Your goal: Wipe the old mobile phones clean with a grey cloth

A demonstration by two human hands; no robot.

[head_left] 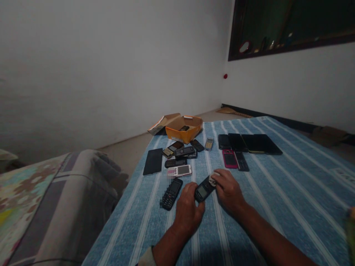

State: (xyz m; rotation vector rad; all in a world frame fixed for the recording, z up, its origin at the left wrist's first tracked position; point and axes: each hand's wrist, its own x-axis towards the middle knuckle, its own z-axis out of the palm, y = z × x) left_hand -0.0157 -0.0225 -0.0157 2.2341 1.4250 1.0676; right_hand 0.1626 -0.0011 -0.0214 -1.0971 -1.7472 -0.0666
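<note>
A dark keypad phone (203, 191) with a pale screen is held low over the striped blue cloth. My left hand (189, 207) grips its lower left end between fingers and thumb. At the other end my right hand (229, 187) pinches a small whitish cloth (213, 178) against the keypad. Left of my left hand lies another black keypad phone (172, 194). Beyond it are a white and pink phone (179, 170), a dark phone (175, 163) and a black tablet (152, 161).
An open orange box (184, 135) with a phone inside stands at the far edge, its lid (164, 123) beside it. Dark phones and tablets (249, 143) line the back right, with a pink phone (230, 159) in front. A draped piece of furniture (69, 207) is at left.
</note>
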